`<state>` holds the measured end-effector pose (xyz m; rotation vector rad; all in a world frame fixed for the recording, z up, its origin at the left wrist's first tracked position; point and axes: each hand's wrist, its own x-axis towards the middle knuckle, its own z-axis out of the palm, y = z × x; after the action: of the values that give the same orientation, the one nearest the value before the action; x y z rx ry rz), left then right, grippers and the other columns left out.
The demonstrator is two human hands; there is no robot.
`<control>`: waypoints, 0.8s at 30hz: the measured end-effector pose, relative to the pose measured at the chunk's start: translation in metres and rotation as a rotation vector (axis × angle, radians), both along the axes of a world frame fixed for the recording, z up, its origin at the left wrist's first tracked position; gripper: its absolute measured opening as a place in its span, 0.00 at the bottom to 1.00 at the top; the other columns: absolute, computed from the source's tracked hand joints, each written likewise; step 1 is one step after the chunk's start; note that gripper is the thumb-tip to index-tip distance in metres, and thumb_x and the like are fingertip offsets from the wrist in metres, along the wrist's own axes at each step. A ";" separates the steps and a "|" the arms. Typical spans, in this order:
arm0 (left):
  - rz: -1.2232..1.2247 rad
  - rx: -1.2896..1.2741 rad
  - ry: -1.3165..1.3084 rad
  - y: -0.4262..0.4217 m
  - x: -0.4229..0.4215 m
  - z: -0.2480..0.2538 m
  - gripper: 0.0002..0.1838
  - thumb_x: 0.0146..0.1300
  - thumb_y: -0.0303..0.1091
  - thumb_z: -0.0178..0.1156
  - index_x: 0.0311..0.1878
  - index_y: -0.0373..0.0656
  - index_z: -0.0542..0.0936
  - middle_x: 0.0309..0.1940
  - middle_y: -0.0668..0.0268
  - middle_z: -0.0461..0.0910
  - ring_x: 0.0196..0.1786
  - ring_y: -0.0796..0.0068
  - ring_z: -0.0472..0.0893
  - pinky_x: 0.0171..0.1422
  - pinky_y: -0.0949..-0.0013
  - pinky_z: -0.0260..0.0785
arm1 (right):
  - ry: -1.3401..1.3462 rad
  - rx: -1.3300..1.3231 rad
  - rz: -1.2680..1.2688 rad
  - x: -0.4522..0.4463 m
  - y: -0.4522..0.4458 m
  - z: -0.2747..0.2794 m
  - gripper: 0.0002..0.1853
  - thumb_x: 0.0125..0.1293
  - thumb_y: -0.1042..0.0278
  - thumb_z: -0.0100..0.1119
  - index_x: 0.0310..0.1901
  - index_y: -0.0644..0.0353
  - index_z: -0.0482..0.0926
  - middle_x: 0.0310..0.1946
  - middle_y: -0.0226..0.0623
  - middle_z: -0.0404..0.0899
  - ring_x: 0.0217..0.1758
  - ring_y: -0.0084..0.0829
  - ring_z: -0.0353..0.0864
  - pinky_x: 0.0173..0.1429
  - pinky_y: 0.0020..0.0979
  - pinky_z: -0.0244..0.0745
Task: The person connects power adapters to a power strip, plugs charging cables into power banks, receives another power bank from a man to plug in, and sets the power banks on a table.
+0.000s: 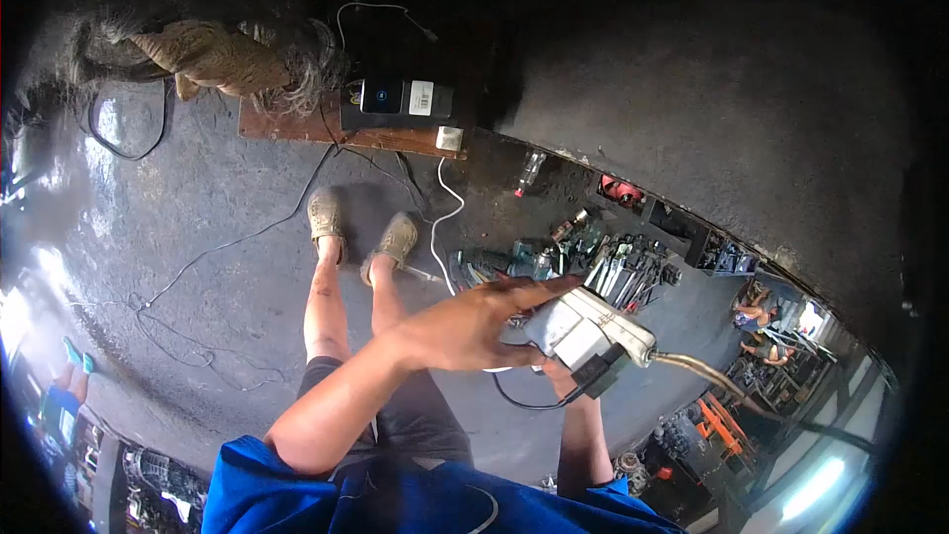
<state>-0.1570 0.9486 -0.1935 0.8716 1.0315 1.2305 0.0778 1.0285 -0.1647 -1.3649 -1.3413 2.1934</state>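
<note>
A white power strip (601, 316) is held up in front of me, tilted. Plugged into it are a white adapter (581, 344) and a black plug (599, 370) with a thin black cord. My left hand (474, 324) reaches across from the left. Its thumb and fingers curve around the near end of the strip; the fingertips are partly hidden. Below and behind the strip is my right hand (560, 372), supporting it, most of its fingers out of sight. A light-coloured cord (692, 366) leaves the strip's right end.
Hand tools (628, 272) lie grouped on the floor, near a plastic bottle (531, 173). A board (292, 126) carries a phone (382, 96) and a white socket box (449, 138). Cables (247, 237) cross the floor by my feet. Other people (756, 318) are at the right.
</note>
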 end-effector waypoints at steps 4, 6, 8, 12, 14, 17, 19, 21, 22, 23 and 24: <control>0.470 -0.357 -0.281 -0.047 -0.014 -0.048 0.24 0.62 0.27 0.59 0.63 0.37 0.73 0.48 0.56 0.81 0.56 0.64 0.80 0.60 0.65 0.72 | -0.292 0.421 0.339 0.025 0.002 -0.010 0.44 0.48 0.79 0.75 0.68 0.60 0.64 0.61 0.40 0.72 0.62 0.34 0.75 0.62 0.38 0.77; 0.624 -0.608 -0.054 -0.059 -0.009 -0.076 0.18 0.64 0.25 0.54 0.57 0.37 0.76 0.47 0.56 0.81 0.53 0.66 0.81 0.57 0.66 0.73 | -0.380 0.541 0.412 0.028 0.002 -0.015 0.42 0.49 0.80 0.74 0.67 0.62 0.64 0.60 0.41 0.73 0.60 0.34 0.76 0.59 0.39 0.79; 0.525 -0.654 0.066 -0.057 -0.005 -0.091 0.17 0.64 0.24 0.53 0.56 0.36 0.76 0.46 0.56 0.81 0.50 0.64 0.82 0.55 0.64 0.74 | -0.225 0.521 0.240 0.040 -0.002 -0.030 0.42 0.48 0.82 0.74 0.67 0.62 0.64 0.59 0.42 0.73 0.59 0.35 0.77 0.58 0.40 0.80; 0.393 -0.540 0.455 -0.002 0.005 -0.108 0.14 0.62 0.23 0.55 0.51 0.35 0.77 0.49 0.52 0.79 0.54 0.55 0.79 0.58 0.63 0.72 | -0.183 0.409 0.068 0.040 -0.004 -0.039 0.44 0.46 0.85 0.73 0.67 0.62 0.63 0.59 0.43 0.73 0.59 0.36 0.77 0.57 0.41 0.81; 0.486 -0.339 0.998 0.050 0.007 -0.122 0.12 0.60 0.26 0.55 0.47 0.38 0.80 0.49 0.50 0.78 0.59 0.49 0.75 0.61 0.57 0.68 | -0.213 0.587 0.227 0.023 0.002 -0.028 0.36 0.56 0.75 0.70 0.66 0.63 0.64 0.58 0.44 0.73 0.58 0.36 0.78 0.55 0.41 0.82; 0.238 -0.265 1.580 0.112 -0.028 -0.139 0.18 0.62 0.36 0.56 0.53 0.41 0.80 0.55 0.55 0.76 0.63 0.54 0.71 0.67 0.56 0.61 | -0.082 0.174 -0.085 -0.008 0.008 -0.018 0.35 0.59 0.66 0.68 0.66 0.65 0.64 0.57 0.43 0.74 0.58 0.35 0.77 0.59 0.38 0.77; 0.118 -0.293 1.742 0.144 -0.044 -0.157 0.21 0.64 0.40 0.56 0.57 0.42 0.79 0.58 0.58 0.76 0.66 0.55 0.69 0.70 0.58 0.58 | -0.162 0.397 0.049 -0.013 0.011 -0.014 0.39 0.51 0.73 0.73 0.66 0.63 0.64 0.58 0.41 0.74 0.59 0.34 0.76 0.63 0.36 0.73; -0.331 -0.401 1.721 0.171 -0.063 -0.172 0.22 0.67 0.43 0.53 0.58 0.42 0.79 0.59 0.61 0.76 0.66 0.55 0.70 0.72 0.57 0.56 | -0.211 0.526 0.143 -0.012 0.009 -0.013 0.38 0.52 0.73 0.72 0.64 0.63 0.65 0.57 0.40 0.74 0.57 0.34 0.77 0.61 0.36 0.73; -0.318 -0.412 1.727 0.181 -0.071 -0.184 0.22 0.67 0.43 0.53 0.58 0.42 0.79 0.59 0.61 0.76 0.66 0.55 0.70 0.72 0.57 0.56 | -0.207 0.508 0.143 -0.009 0.007 -0.012 0.37 0.53 0.72 0.72 0.64 0.63 0.65 0.56 0.40 0.74 0.57 0.33 0.77 0.61 0.35 0.73; -0.383 -0.394 1.753 0.189 -0.073 -0.204 0.21 0.67 0.43 0.53 0.59 0.42 0.79 0.61 0.61 0.76 0.66 0.57 0.70 0.72 0.57 0.56 | -0.206 0.489 0.143 -0.005 0.005 -0.011 0.36 0.53 0.72 0.72 0.63 0.63 0.65 0.56 0.40 0.74 0.56 0.33 0.77 0.60 0.35 0.74; -0.452 -0.371 1.777 0.195 -0.073 -0.224 0.21 0.68 0.43 0.54 0.59 0.43 0.79 0.62 0.61 0.75 0.66 0.59 0.71 0.72 0.56 0.56 | -0.209 0.473 0.140 -0.002 0.004 -0.009 0.35 0.54 0.72 0.72 0.63 0.64 0.66 0.55 0.40 0.75 0.56 0.33 0.77 0.59 0.35 0.74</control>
<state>-0.2298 1.1434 -0.4176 1.7501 2.0967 -0.4581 0.0759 1.0328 -0.1737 -1.3663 -1.9284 1.6790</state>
